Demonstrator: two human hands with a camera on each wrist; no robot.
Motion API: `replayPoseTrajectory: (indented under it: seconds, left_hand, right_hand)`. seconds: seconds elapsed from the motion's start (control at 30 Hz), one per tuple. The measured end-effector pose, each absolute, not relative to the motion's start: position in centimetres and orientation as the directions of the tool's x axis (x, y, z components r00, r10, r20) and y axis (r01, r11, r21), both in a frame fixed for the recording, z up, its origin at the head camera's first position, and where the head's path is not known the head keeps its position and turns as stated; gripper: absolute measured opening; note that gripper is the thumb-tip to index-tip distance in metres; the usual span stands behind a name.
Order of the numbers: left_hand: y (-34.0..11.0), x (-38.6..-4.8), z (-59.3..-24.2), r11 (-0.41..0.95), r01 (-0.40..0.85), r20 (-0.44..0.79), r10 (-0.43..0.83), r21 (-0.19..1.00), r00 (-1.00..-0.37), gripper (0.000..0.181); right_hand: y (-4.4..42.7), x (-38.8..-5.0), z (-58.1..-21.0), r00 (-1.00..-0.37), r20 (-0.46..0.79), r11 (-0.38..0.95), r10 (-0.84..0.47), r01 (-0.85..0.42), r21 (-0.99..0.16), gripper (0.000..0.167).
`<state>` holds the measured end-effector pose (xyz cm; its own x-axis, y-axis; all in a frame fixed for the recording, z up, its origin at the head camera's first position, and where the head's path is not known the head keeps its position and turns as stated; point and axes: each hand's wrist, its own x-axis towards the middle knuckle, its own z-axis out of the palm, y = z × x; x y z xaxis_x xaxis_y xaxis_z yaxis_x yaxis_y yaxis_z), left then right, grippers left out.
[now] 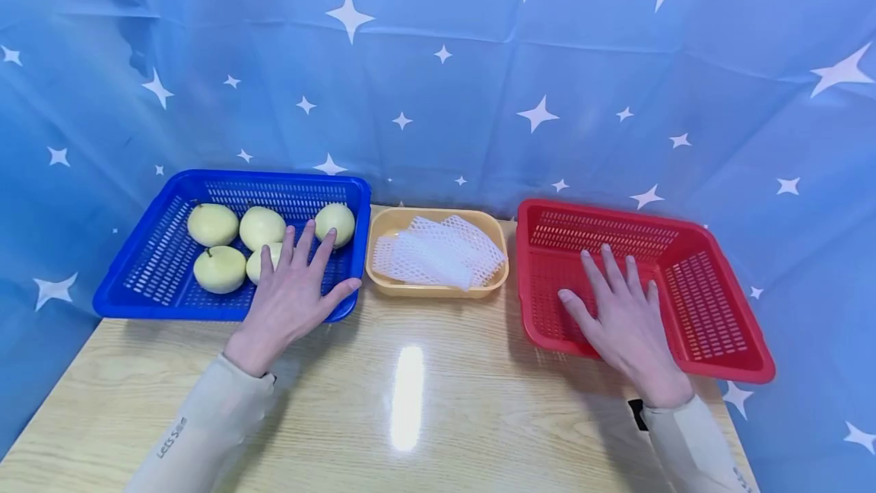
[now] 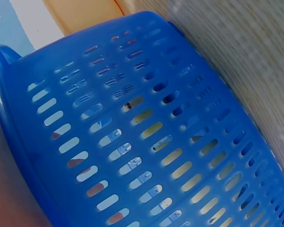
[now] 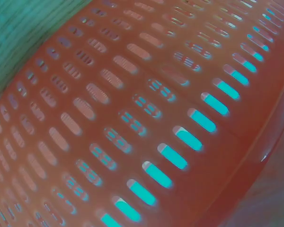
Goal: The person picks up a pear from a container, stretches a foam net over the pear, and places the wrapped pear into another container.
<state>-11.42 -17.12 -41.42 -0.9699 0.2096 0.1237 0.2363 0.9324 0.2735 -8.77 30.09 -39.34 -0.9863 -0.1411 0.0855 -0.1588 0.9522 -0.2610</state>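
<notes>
In the head view, my left hand [image 1: 293,294] is spread over the front right of a blue basket [image 1: 157,242], fingers straight. Several pale yellow-green pears [image 1: 220,269] lie in that basket; one is partly hidden by my fingers. Over the front of a red basket [image 1: 718,303], my right hand [image 1: 626,318] has its fingers spread, and no object shows in its grasp. Whether either hand touches a basket, I cannot tell. The left wrist view is filled by the blue basket's slotted wall [image 2: 132,113], the right wrist view by the red basket's slotted wall [image 3: 146,71].
Between the two baskets stands a small yellow tray [image 1: 438,292] holding white foam fruit nets [image 1: 438,249]. All three containers are on a light wooden table [image 1: 342,417]. Behind it hangs a blue cloth [image 1: 445,82] with white stars.
</notes>
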Motion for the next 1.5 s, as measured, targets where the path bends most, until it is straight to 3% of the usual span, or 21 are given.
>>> replayPoseTrajectory:
  seconds: [0.37,0.53,0.67,0.83,1.2,1.5]
  left_hand:
    - [-17.7,-10.7,-41.5,0.924,0.231,0.193,0.177,0.306,-0.965,0.09]
    - [-18.2,-10.6,-41.4,0.894,0.264,0.329,0.143,0.361,-0.933,0.077]
    - [-19.2,-10.8,-40.9,0.86,0.291,0.453,0.08,0.419,-0.888,0.063]
    - [-21.3,-10.8,-40.2,0.833,0.24,0.506,-0.056,0.499,-0.861,0.057]
    - [-27.2,-11.0,-40.2,0.778,-0.025,0.352,-0.312,0.627,-0.882,0.067]
    - [-29.7,-11.6,-40.1,0.797,-0.206,0.086,-0.306,0.568,-0.948,0.094]
  right_hand:
    - [29.2,-9.0,-39.2,-0.983,0.102,0.945,-0.154,-0.177,-0.276,0.085]
    - [28.6,-8.6,-38.9,-0.981,0.118,0.938,-0.151,-0.18,-0.297,0.085]
    - [27.7,-8.3,-38.6,-0.971,0.163,0.922,-0.176,-0.221,-0.319,0.085]
    - [25.9,-7.9,-38.7,-0.953,0.211,0.907,-0.22,-0.279,-0.316,0.083]
    - [21.1,-7.9,-38.4,-0.922,0.231,0.872,-0.312,-0.374,-0.315,0.082]
    - [16.9,-7.6,-38.8,-0.841,0.288,0.816,-0.458,-0.526,-0.24,0.081]
